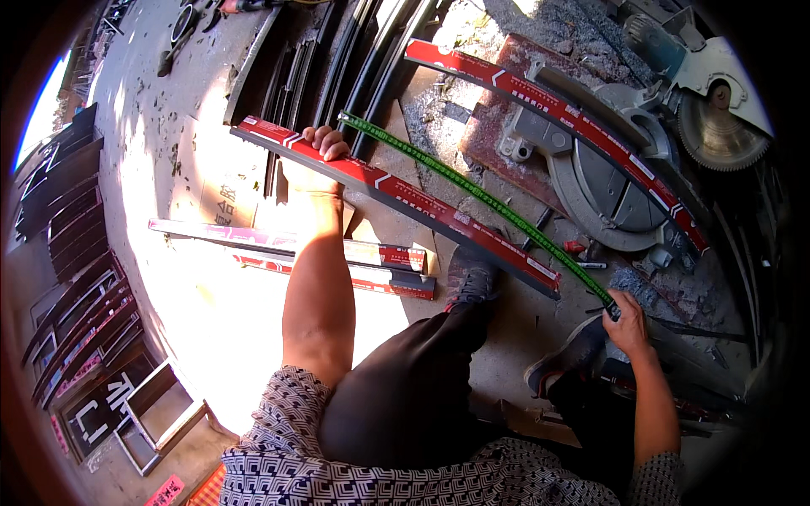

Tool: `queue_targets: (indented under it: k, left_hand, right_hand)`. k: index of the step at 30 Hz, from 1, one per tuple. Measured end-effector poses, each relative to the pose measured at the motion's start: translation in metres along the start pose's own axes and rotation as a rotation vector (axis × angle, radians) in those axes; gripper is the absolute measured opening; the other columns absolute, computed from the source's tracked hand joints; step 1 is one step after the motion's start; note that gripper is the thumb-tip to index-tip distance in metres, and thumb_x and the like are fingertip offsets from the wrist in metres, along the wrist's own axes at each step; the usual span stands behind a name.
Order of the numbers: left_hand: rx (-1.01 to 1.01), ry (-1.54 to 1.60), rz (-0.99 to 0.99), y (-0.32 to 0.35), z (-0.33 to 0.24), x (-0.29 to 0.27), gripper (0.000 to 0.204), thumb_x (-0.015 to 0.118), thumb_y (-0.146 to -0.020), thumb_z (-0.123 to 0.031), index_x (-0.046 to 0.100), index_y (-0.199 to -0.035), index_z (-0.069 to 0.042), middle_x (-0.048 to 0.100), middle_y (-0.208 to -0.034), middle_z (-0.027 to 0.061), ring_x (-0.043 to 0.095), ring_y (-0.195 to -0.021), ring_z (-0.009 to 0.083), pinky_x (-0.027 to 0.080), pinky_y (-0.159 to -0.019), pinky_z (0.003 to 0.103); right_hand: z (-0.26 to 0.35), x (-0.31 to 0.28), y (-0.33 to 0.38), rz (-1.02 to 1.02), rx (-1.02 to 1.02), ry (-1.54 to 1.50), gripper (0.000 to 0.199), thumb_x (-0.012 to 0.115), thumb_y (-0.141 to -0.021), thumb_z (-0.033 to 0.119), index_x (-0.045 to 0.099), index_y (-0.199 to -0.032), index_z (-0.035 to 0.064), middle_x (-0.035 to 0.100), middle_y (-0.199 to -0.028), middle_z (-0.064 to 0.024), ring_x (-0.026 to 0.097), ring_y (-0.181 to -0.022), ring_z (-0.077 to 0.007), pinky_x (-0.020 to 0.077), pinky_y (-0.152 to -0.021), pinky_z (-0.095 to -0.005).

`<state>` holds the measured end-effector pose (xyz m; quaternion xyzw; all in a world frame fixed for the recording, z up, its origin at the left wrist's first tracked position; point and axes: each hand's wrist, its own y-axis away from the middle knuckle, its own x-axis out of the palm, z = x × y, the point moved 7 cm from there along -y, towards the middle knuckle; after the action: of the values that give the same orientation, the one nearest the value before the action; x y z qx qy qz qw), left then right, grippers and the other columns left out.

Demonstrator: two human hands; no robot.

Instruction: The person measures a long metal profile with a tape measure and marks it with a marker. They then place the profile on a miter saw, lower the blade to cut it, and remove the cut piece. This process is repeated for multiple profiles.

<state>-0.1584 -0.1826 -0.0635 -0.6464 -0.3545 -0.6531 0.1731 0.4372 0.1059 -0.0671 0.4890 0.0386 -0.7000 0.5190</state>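
Observation:
My left hand (326,145) is closed round a long grey metal profile with red film (413,201), near its far left end. The profile slants across in front of me, down toward the right. My right hand (628,325) grips a tape measure (613,311), its case mostly hidden by the fingers. From it a bright green blade (481,194) runs up and left beside the profile, a little apart from its far edge. The blade's free end lies just right of my left hand.
A mitre saw (612,181) with a toothed disc (724,131) stands at the right, another red-filmed profile (582,126) lying across it. Two shorter profiles (363,257) lie left of my feet. Dark bars (337,67) are stacked ahead; frames (160,413) lean at the left. Metal shavings (540,21) litter the ground.

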Motion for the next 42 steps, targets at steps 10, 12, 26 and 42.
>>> queue_targets:
  k: [10,12,26,42]
  left_hand:
    - [-0.019,-0.133,0.015,-0.005,0.019,-0.005,0.046,0.049,-0.101,-0.052,0.051,-0.083,-0.010,0.041,-0.072,0.0017,0.039,-0.061,0.0156,0.036,-0.052,0.028]
    - [0.003,-0.196,0.022,-0.007,0.019,-0.006,0.046,0.049,-0.102,-0.052,0.051,-0.082,-0.010,0.042,-0.073,0.0021,0.039,-0.061,0.0154,0.036,-0.051,0.028]
    - [0.056,-0.259,-0.029,-0.011,0.026,-0.011,0.054,0.055,-0.099,-0.059,0.061,-0.083,-0.008,0.051,-0.084,0.0090,0.050,-0.074,0.0246,0.045,-0.056,0.031]
    - [-0.138,-0.086,-0.016,-0.015,0.001,-0.003,0.018,0.052,-0.087,-0.014,0.043,-0.071,-0.012,0.034,-0.070,0.0035,0.034,-0.063,0.0172,0.030,-0.054,0.029]
  right_hand:
    - [0.069,-0.033,-0.019,-0.013,-0.063,-0.025,0.043,0.077,-0.084,0.005,0.068,-0.126,0.0024,0.069,-0.119,-0.0202,0.068,-0.108,-0.0414,0.0560,-0.091,-0.0481]
    - [0.088,-0.037,-0.024,-0.002,-0.079,-0.016,0.044,0.077,-0.085,0.005,0.067,-0.127,0.0028,0.068,-0.118,-0.0202,0.068,-0.108,-0.0412,0.0565,-0.089,-0.0479]
    - [0.106,-0.034,-0.032,0.013,-0.136,-0.046,0.045,0.078,-0.084,0.006,0.068,-0.128,0.0029,0.069,-0.118,-0.0201,0.068,-0.109,-0.0426,0.0574,-0.088,-0.0475]
    - [0.117,-0.042,-0.035,0.064,-0.108,-0.053,0.046,0.077,-0.093,0.018,0.064,-0.135,0.0044,0.068,-0.119,-0.0165,0.070,-0.106,-0.0331,0.0582,-0.089,-0.0431]
